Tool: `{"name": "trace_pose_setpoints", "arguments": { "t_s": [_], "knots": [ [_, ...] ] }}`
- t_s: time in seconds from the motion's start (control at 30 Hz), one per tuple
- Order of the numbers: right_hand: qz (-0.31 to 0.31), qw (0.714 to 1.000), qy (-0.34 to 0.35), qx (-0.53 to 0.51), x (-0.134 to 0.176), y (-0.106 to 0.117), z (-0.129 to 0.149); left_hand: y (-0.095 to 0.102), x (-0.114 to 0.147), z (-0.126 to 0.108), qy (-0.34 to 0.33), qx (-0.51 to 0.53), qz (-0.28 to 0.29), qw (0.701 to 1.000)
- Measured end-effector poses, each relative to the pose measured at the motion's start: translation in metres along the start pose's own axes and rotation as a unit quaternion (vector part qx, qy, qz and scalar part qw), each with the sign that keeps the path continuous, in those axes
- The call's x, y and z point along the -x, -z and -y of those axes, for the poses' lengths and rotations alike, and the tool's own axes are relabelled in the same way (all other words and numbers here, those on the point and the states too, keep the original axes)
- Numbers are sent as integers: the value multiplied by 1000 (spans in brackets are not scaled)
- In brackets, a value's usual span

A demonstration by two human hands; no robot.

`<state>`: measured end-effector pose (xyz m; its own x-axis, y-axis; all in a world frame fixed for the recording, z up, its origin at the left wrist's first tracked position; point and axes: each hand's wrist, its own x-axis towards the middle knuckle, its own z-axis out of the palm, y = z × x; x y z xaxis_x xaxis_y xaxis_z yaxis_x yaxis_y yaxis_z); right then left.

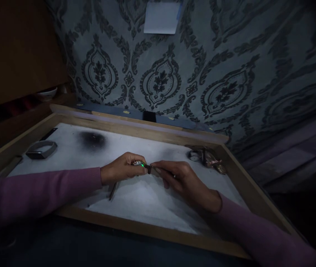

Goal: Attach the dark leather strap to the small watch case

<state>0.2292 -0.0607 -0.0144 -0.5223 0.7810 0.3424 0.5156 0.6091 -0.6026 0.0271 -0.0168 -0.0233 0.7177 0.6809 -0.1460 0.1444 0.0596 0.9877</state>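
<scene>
My left hand (121,168) rests on the white floor of a shallow wooden tray (135,131) and grips a small shiny metal piece (138,163) with a green glint. My right hand (183,181) meets it from the right, pinching a thin dark tool (158,170) whose tip touches the metal piece. A slim dark rod (112,191) lies on the tray under my left wrist. Both arms wear pink-purple sleeves.
A grey rectangular band (41,149) and a flat dark strip (48,134) lie at the tray's left. A dark scorch mark (92,139) sits at the back. Several small metal pieces (206,157) are heaped at the right. Patterned wallpaper and a white paper note (160,17) stand behind.
</scene>
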Motion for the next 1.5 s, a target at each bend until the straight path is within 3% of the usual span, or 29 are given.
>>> {"name": "trace_pose_setpoints", "arguments": {
  "t_s": [1.0,1.5],
  "knots": [
    [6,999,31,4,-1,0,2,-1,1,-1,-15,-7,16,1000],
    [15,999,19,27,-2,0,4,1,-2,-4,32,-9,16,999]
  ]
}}
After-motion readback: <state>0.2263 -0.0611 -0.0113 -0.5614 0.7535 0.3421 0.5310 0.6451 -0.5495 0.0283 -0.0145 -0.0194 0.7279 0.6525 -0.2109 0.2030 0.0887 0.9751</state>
